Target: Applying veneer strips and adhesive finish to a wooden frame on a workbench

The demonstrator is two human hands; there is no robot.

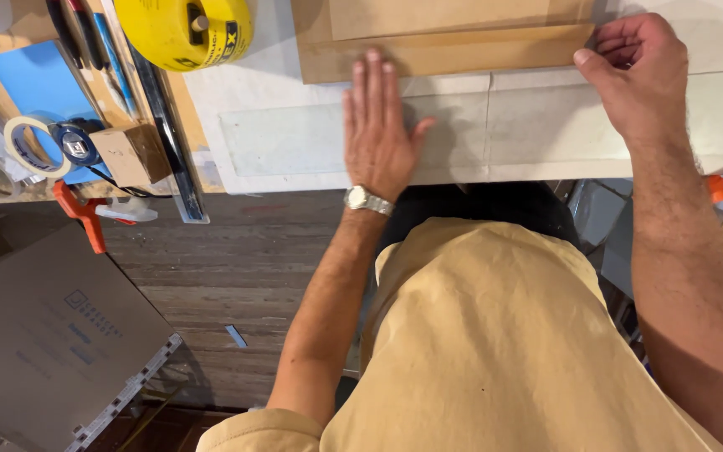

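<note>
My left hand (378,125) lies flat, fingers together, on a pale sheet (294,138) covering the workbench, its fingertips touching the near edge of a brown cardboard panel (453,50). My right hand (638,71) rests at that panel's right corner, thumb pressed against the edge and fingers curled. A silver wristwatch (367,199) is on my left wrist. Neither hand grips anything.
At the left are a yellow tape reel (179,29), a masking tape ring (33,144), a small wooden block (131,153), a blue pad (35,79), pens and a long ruler (165,117). Orange clamps (81,213) hold the bench edge. A cardboard box (43,335) sits on the wood floor.
</note>
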